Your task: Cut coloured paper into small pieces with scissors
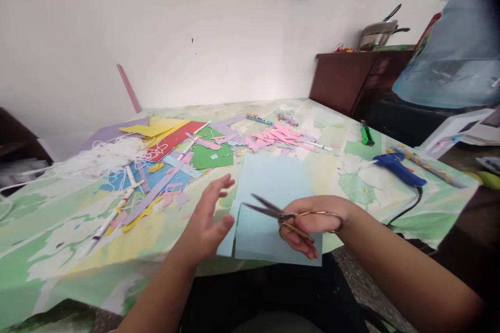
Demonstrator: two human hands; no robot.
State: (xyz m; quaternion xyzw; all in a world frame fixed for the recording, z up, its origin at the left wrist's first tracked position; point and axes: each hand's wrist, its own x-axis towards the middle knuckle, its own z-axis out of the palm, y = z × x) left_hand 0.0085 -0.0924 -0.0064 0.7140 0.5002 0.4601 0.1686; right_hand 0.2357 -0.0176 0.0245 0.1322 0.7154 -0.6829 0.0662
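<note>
A light blue sheet of paper [273,177] lies at the near edge of the table, with a slit running up from its lower edge near the left side. Over the sheet, my right hand [312,223] holds a pair of scissors [287,217] by the gold-coloured handles. Their dark blades are parted and point left toward the top of the slit. My left hand [211,218] is beside the sheet's left edge, fingers apart and holding nothing; whether it touches the paper I cannot tell.
White string [105,158], coloured paper and markers cover the table's left side. Pink paper scraps [279,136] lie beyond the sheet. To the right are a blue glue gun [402,167] with a black cord and a green utility knife [366,134]. A dark cabinet [344,80] stands behind.
</note>
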